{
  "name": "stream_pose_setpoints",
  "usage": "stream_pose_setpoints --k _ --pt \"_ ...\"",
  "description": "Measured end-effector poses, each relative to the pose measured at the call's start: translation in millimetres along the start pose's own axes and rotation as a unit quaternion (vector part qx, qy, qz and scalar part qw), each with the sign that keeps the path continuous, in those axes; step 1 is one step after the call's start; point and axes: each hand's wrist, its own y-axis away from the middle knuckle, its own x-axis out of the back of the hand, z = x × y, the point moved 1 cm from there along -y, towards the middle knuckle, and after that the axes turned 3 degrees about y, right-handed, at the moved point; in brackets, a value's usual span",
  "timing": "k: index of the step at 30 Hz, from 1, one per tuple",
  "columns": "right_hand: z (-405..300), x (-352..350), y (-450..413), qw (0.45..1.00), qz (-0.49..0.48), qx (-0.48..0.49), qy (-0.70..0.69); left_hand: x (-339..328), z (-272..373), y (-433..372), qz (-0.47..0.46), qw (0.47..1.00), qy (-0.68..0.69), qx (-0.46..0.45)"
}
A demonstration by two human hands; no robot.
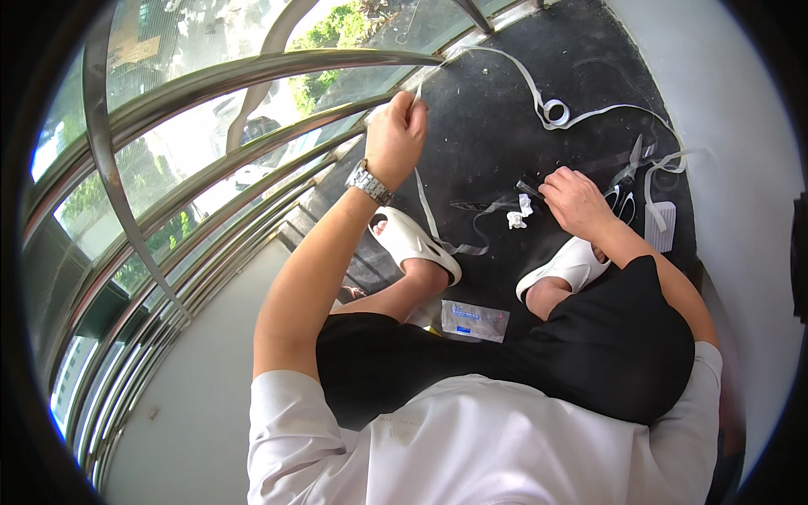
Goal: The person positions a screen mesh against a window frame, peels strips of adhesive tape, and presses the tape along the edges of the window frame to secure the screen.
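My left hand (398, 136), with a metal wristwatch (368, 183) on its wrist, is raised near the railing and pinches a thin whitish strip (424, 199). The strip runs up past the fingers and hangs down to the floor by my left slipper. My right hand (573, 197) is low over the dark floor, its fingers bent around the end of a small clear and dark piece (529, 189); what it is cannot be told. Crumpled white paper (519, 213) lies just left of that hand. Scissors (625, 189) lie to its right, partly hidden by the hand and forearm.
Curved metal rails (265, 66) and glass line the left. A white roll (557, 113) with a long loose strip lies on the floor ahead. A ribbed white block (659, 228) is near the right wall (745, 208). A printed clear packet (475, 320) lies between my legs.
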Motion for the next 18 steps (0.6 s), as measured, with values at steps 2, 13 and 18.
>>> stream_pose_setpoints --k 2,13,18 --pt "-3.2 10.2 0.7 0.993 0.008 -0.067 -0.095 3.4 31.4 -5.8 -0.025 0.998 0.052 0.008" --pt "-59.8 102.6 -44.1 0.764 -0.215 -0.109 -0.599 -22.0 130.6 -35.1 -0.027 0.950 0.294 0.100" --pt "-64.6 146.1 -22.6 0.892 -0.145 -0.152 -0.400 -23.3 128.7 -32.5 -0.075 0.902 0.385 0.178"
